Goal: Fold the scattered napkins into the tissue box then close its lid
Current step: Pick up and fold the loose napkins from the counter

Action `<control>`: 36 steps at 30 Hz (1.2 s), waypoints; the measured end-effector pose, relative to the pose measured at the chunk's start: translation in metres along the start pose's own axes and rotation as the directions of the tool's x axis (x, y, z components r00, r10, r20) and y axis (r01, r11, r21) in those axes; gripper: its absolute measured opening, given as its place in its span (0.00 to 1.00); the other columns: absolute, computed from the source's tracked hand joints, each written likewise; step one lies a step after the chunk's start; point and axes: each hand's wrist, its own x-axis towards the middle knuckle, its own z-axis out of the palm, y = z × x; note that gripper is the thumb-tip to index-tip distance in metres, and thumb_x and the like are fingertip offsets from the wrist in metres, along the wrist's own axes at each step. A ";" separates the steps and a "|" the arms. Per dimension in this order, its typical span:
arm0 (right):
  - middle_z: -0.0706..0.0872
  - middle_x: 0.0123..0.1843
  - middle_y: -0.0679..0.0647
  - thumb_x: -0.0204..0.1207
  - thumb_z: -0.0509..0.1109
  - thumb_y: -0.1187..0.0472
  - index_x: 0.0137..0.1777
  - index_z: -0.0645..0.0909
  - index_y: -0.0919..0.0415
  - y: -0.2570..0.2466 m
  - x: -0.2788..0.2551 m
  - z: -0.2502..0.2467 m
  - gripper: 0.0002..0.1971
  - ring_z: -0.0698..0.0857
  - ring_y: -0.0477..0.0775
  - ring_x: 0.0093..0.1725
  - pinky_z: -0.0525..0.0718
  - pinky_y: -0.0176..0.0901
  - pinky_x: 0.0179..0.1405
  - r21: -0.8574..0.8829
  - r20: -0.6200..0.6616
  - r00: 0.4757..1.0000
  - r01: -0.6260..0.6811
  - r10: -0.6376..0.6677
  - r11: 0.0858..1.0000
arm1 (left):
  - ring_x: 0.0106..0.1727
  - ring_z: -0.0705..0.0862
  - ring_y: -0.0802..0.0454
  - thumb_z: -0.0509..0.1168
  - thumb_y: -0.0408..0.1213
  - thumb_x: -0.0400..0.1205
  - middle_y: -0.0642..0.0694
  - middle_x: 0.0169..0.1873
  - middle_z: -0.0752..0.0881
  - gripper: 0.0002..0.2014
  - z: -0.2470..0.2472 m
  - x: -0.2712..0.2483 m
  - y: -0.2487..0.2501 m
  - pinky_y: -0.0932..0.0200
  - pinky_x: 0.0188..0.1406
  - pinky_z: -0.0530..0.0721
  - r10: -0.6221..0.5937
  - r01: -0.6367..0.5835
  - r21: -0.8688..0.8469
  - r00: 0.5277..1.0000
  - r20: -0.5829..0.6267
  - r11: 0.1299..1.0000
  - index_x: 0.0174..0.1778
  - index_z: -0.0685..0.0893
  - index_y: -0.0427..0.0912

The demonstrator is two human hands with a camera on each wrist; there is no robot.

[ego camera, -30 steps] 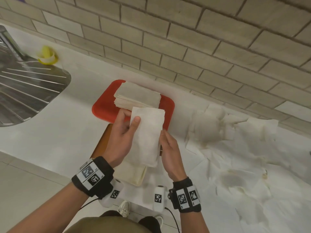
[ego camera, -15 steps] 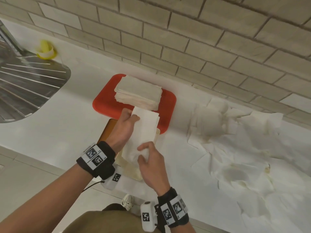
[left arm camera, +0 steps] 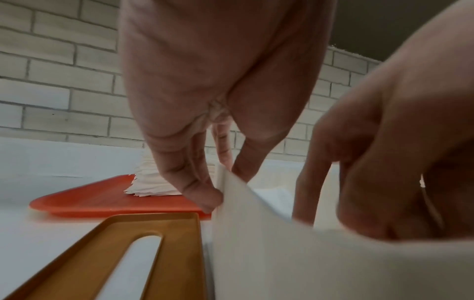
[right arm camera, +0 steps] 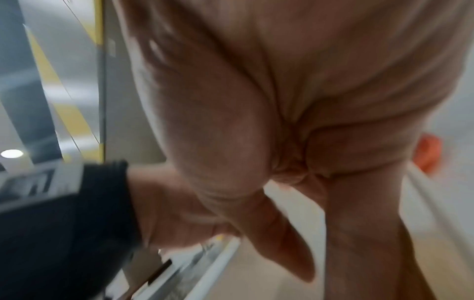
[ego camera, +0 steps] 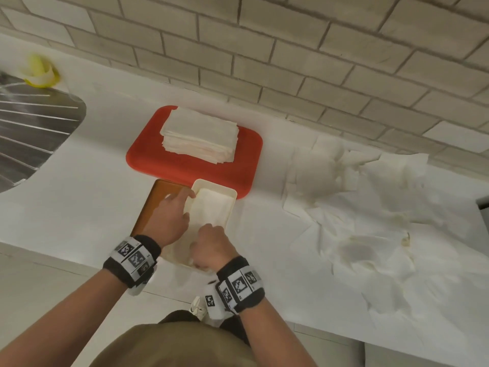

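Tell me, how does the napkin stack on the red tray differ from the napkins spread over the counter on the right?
The napkin stack is folded flat with its edges lined up; the loose napkins lie unfolded and crumpled. The stack sits on the red tray, near the wall; the loose ones lie straight on the counter, overlapping at random. The stack covers a small patch; the loose ones spread wide. Both look like the same white paper.

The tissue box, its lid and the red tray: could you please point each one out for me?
tissue box (ego camera: 229, 205): head view, right wall of the cream box.
lid (left arm camera: 107, 253): left wrist view, amber inner face beside the slot.
red tray (ego camera: 148, 160): head view, bare left part.
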 end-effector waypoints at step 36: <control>0.79 0.58 0.42 0.81 0.74 0.53 0.62 0.77 0.34 0.332 0.043 -0.278 0.16 0.77 0.60 0.72 0.73 0.53 0.61 -0.462 -0.250 0.948 0.061 -0.196 0.885 | 0.64 0.91 0.53 0.73 0.47 0.89 0.55 0.64 0.92 0.21 0.128 -0.010 0.199 0.48 0.66 0.88 -0.023 -0.066 -0.577 0.989 -0.146 0.814 0.78 0.83 0.49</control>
